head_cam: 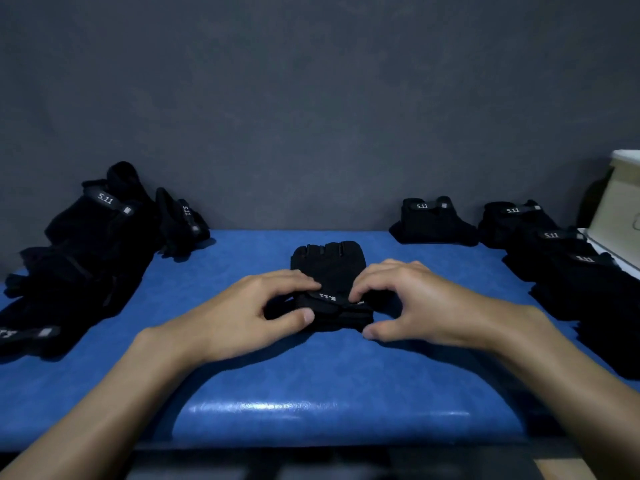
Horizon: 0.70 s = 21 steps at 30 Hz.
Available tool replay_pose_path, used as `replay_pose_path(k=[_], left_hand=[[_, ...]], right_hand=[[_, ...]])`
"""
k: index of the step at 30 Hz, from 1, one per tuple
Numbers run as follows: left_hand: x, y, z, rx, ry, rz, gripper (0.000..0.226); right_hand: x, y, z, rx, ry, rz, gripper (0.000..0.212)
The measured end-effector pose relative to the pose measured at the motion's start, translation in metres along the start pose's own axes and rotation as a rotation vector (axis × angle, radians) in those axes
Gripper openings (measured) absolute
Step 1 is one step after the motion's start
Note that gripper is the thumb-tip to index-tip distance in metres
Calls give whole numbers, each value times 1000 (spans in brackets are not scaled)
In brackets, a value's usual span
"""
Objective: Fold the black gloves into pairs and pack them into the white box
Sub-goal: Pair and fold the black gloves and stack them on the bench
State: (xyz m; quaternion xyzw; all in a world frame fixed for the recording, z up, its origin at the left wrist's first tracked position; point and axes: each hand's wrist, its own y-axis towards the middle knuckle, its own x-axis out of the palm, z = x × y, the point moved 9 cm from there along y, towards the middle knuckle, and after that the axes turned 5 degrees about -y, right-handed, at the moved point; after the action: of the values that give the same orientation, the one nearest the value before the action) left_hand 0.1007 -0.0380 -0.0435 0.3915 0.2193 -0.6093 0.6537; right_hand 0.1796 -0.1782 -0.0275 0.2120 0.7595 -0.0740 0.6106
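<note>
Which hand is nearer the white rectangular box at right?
Right. The right hand pinches the black fabric glove mid-table, the white box off to its right; the left hand grips the glove's left side.

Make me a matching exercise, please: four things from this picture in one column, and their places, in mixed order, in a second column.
Things:
1. loose pile
2. middle glove
3. folded pairs
4. box

Places:
a. far right, cut off by the frame
b. left
c. centre
d. right, beside the box

Pairs: 1-b, 2-c, 3-d, 4-a
</note>
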Motion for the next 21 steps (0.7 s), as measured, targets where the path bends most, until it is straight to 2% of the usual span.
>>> replay_pose_path(k=[4,6,9,12,13,14,17,21], left_hand=[[1,-3,-3,-28,58,-18,64],[0,-3,-2,-22,66,-9,64],[-3,-1,1,6,-18,49,44],[-9,0,-4,-33,-166,134,10],[-9,1,-6,-50,-234,157,9],[-10,1,-7,-60,-302,178,17],[-15,3,-9,-81,-384,250,28],[-20,6,-17,-142,-327,343,43]], right_hand=[[-4,1,-3,-29,-10,99,18],[-8,1,-2,3,25,145,14],[-14,0,8,101,219,196,12],[-16,2,13,140,414,228,16],[-17,2,14,131,459,238,17],[-17,2,14,127,510,238,23],[-13,1,18,155,650,181,61],[-9,1,18,158,732,138,73]])
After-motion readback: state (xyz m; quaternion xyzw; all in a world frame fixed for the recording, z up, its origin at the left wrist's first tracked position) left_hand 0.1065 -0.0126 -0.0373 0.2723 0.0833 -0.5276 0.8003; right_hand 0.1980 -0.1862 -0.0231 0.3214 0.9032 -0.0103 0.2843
